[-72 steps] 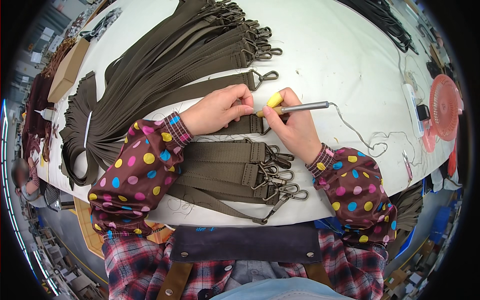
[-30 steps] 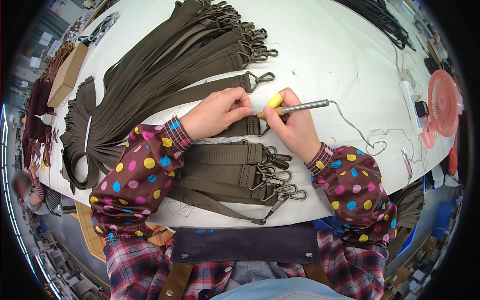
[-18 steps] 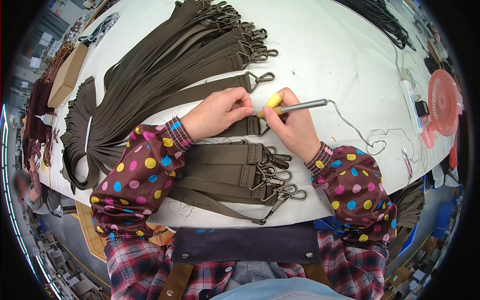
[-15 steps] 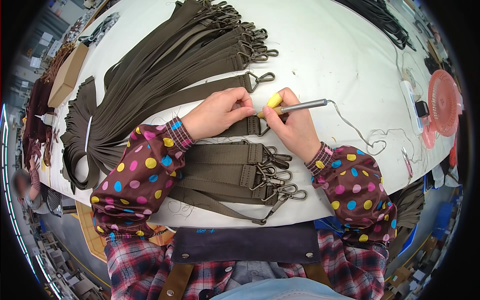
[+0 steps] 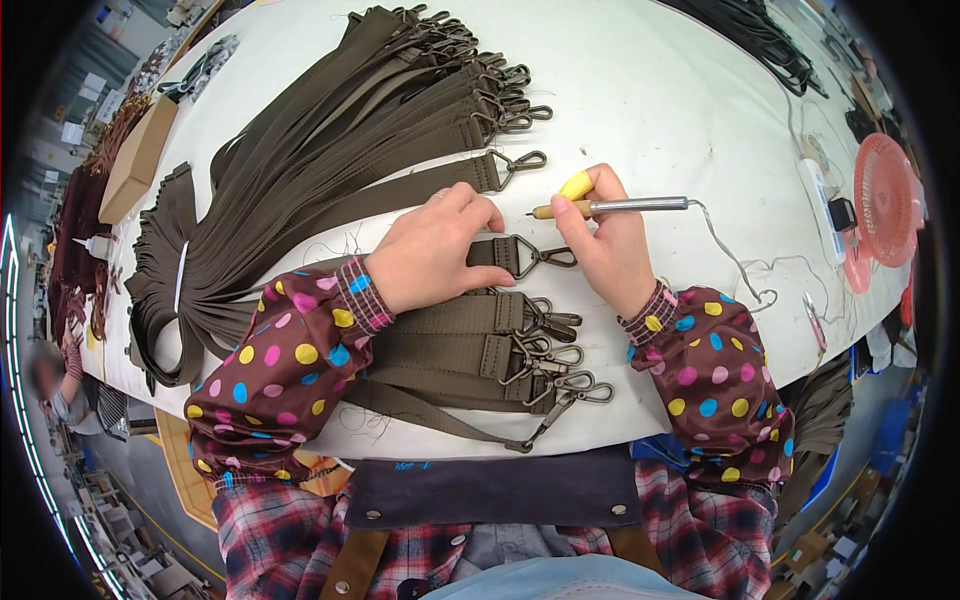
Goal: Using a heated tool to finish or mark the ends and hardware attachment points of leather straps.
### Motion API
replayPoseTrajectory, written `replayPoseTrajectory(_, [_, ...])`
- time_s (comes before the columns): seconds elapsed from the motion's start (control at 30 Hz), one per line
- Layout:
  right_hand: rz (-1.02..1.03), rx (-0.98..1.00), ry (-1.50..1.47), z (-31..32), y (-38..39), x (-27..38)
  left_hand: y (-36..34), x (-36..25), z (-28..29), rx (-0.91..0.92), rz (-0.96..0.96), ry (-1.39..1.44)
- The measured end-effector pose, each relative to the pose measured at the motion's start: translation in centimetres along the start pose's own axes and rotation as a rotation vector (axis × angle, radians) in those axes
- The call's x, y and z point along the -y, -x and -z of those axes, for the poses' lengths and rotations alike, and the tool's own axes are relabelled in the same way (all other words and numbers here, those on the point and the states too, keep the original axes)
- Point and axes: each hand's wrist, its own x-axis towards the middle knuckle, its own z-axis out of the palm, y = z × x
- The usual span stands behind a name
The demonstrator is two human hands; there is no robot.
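My right hand [image 5: 612, 245] grips a corded, soldering-iron-like pen [image 5: 640, 204]. Its thin tip points left, in the air above the straps, and yellow wrapping [image 5: 577, 185] covers a finger. My left hand [image 5: 435, 245] lies over a dark olive webbing strap [image 5: 489, 253], thumb and fingers apart on either side of its stitched end. A metal snap hook [image 5: 550, 256] on that strap points right, beneath the pen. Behind it lies another strap [image 5: 440, 186] with a hook. Nearer me, several hooked straps [image 5: 430, 345] are stacked.
A large bundle of straps [image 5: 310, 140], tied with a white band [image 5: 181, 275], fans out at the left. The pen's cord [image 5: 725, 255] runs right toward a white power strip [image 5: 823, 210]. A pink fan-like disc [image 5: 888, 200] and small snips [image 5: 815, 320] lie at the right.
Both hands have drawn apart. The pen has moved right, off the strap end; my left fingers have opened from a pinch, and the strap's hook now lies extended to the right.
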Motion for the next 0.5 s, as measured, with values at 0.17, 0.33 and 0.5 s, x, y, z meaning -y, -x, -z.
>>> replayPoseTrajectory(0.17, [0.027,-0.015,-0.029,0.4,-0.1,-0.1,-0.7,-0.9,0.2,0.07,0.043,0.046])
replayPoseTrajectory(0.33, [0.034,-0.053,-0.022,1.3,-0.3,0.0,0.0,-0.8,1.8,0.239,0.26,0.755])
replayPoseTrajectory(0.5, [0.033,-0.123,-0.086,1.7,-0.5,-0.2,3.9,-2.1,3.4,0.42,0.263,1.259])
